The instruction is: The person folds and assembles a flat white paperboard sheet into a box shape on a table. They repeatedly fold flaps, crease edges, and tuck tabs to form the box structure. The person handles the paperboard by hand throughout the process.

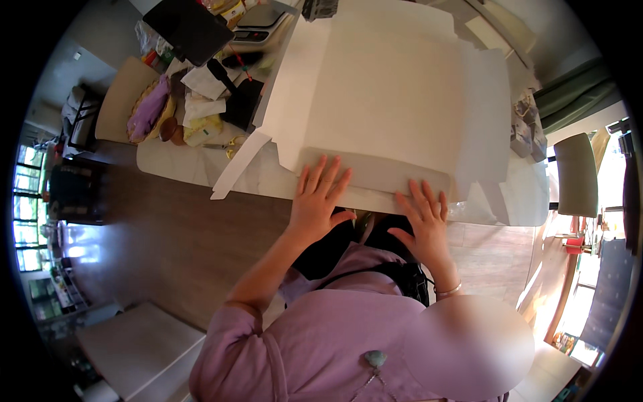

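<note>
A large white cardboard sheet with flaps, like an unfolded box (pixel 388 100), lies across the table in front of me. Its near flap (pixel 375 171) is under my fingertips. My left hand (pixel 320 204) rests with fingers spread on the left end of that flap. Toward the flap's right end, my right hand (pixel 425 218) also presses with spread fingers, a bracelet on its wrist. Neither hand grips anything. A narrow side flap (pixel 238 164) sticks out past the table's front edge on the left.
Left of the cardboard, a black stand (pixel 242 104) carries a dark tablet-like panel (pixel 187 30). Near it are a kitchen scale (pixel 258 27), yellow-handled scissors (pixel 232 146) and a basket with purple cloth (pixel 149 110). Small grey boxes (pixel 526 130) stand at the right, beside a chair (pixel 577 175).
</note>
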Action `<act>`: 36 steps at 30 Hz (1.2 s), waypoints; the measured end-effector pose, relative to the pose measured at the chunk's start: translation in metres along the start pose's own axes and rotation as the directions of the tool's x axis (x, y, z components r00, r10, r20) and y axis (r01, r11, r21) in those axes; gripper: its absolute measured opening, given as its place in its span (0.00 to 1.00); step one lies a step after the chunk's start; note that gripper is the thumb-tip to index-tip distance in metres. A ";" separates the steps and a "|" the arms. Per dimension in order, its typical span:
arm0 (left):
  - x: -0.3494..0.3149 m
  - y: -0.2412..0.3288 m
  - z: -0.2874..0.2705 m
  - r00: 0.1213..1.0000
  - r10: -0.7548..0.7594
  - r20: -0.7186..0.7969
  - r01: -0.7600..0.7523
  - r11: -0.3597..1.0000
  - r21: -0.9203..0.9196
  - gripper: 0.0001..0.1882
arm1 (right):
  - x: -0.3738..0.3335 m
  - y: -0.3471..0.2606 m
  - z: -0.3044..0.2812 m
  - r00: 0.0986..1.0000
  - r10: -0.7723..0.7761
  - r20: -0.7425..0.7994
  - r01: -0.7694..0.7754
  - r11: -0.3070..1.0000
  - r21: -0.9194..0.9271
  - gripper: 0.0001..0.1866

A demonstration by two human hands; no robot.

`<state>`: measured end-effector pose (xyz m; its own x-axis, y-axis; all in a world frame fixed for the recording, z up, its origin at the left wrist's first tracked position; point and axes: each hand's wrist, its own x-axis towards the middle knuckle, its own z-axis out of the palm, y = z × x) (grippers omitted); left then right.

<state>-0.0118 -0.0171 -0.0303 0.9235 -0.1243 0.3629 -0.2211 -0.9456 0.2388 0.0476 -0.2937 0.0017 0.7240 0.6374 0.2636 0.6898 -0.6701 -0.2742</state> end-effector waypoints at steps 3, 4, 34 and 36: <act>0.010 -0.008 -0.004 0.995 0.000 -0.098 0.000 1.000 0.001 0.42 | 0.017 0.015 -0.004 0.994 0.012 -0.111 -0.006 0.998 0.057 0.35; 0.017 -0.011 -0.004 0.989 -0.004 -0.145 0.004 1.000 0.003 0.41 | 0.026 0.017 -0.006 0.987 0.024 -0.158 -0.019 0.999 0.034 0.33; 0.020 -0.020 -0.013 0.882 0.108 -0.459 -0.202 0.966 -0.160 0.13 | 0.077 -0.045 0.014 0.893 -0.285 -0.349 0.323 0.945 0.054 0.10; 0.023 -0.019 -0.011 0.878 0.123 -0.462 -0.205 0.970 -0.131 0.12 | 0.078 -0.045 0.020 0.900 -0.291 -0.323 0.318 0.948 0.032 0.11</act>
<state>0.0102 0.0010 -0.0167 0.6387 -0.0867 0.7645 -0.4448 -0.8524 0.2750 0.0731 -0.2061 0.0167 0.4505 0.6462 0.6161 0.8838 -0.4203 -0.2054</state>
